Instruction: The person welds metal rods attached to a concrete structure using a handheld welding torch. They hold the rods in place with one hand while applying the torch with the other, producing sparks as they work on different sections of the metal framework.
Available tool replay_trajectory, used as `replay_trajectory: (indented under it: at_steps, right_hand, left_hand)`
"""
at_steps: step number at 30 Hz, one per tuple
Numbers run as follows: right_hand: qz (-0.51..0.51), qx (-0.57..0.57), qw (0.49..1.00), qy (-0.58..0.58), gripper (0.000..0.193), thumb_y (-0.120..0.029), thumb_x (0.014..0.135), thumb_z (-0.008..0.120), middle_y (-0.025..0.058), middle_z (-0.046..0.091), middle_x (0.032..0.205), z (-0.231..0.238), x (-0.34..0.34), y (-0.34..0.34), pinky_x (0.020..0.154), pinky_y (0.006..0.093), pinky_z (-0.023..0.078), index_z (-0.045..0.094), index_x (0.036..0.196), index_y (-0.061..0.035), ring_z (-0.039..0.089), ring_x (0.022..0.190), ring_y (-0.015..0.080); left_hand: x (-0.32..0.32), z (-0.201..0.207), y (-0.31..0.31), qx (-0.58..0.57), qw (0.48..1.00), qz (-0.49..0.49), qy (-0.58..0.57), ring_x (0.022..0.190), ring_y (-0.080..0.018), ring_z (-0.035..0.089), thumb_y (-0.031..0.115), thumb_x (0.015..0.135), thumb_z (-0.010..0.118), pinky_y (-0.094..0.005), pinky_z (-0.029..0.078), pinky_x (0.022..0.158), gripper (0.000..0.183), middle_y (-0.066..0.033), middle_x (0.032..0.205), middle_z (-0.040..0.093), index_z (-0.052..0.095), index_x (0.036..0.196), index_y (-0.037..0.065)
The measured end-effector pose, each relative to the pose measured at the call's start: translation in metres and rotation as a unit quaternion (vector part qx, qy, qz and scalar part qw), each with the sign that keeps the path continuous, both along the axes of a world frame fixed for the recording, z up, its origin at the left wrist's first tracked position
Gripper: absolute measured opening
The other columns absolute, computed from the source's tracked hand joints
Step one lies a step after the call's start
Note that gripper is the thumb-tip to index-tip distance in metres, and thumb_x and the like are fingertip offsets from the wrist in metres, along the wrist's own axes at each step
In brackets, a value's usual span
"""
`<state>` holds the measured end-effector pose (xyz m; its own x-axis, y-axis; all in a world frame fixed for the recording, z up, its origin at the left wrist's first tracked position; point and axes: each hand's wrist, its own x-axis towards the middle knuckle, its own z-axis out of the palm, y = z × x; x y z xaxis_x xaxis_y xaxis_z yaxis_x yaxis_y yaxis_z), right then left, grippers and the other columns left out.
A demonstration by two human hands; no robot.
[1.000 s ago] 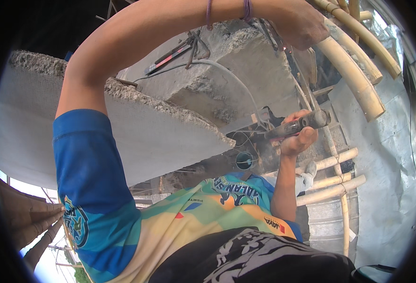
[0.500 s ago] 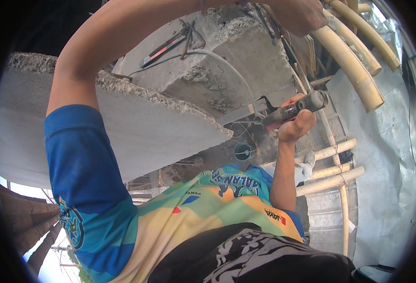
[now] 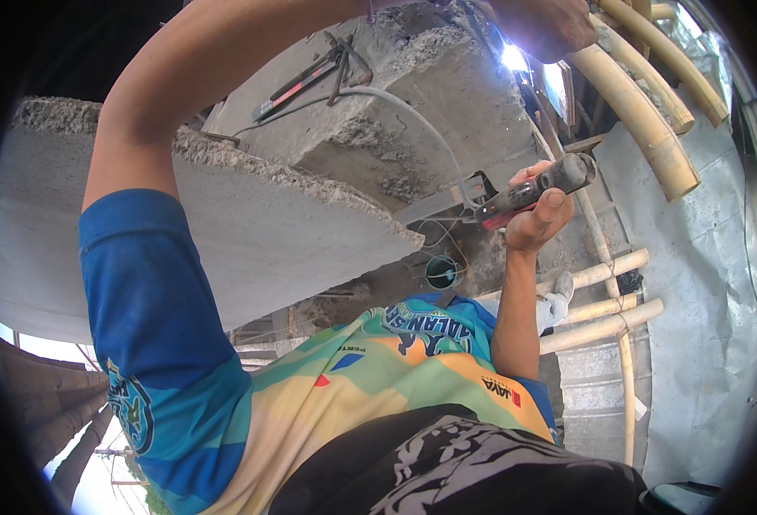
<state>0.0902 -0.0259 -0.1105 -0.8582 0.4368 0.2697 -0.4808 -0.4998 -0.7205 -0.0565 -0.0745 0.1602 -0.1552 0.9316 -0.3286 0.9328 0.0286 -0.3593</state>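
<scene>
Now the rough grey concrete beam (image 3: pixel 447 94) overhead shows a bright white spark at its edge that was absent a second ago, the raised left hand (image 3: pixel 543 24) beside it, its fingers unreadable, while the right hand (image 3: pixel 537 215), fingers clamped, has lifted the dark red-handled electrode holder (image 3: pixel 533 190) higher.

We saw the right hand (image 3: pixel 537 219) closed around a dark tool handle with red trim (image 3: pixel 533 190), just below the rough concrete beam (image 3: pixel 413 94). The left hand (image 3: pixel 550 26) reached up beside a bright white spark (image 3: pixel 513 57), near the bamboo poles (image 3: pixel 644 129).
</scene>
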Motion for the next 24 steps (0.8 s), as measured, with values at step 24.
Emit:
replay_trajectory:
  at_steps: [24]
  right_hand:
    - [-0.031, 0.030, 0.999, 0.012, 0.068, -0.066, 0.094, 0.048, 0.0062, 0.058, 0.071, -0.003, -0.007, -0.003, 0.058, 0.0275, 0.041, 0.059, 0.086, 0.0011, 0.055, 0.064, 0.0141]
  left_hand:
    - [0.013, 0.005, -0.007, 0.028, 0.999, 0.040, 0.025, 0.099, -0.0206, 0.068, 0.017, 0.083, 0.074, -0.0391, 0.051, 0.092, 0.027, -0.0073, 0.108, 0.070, 0.071, 0.106, 0.002]
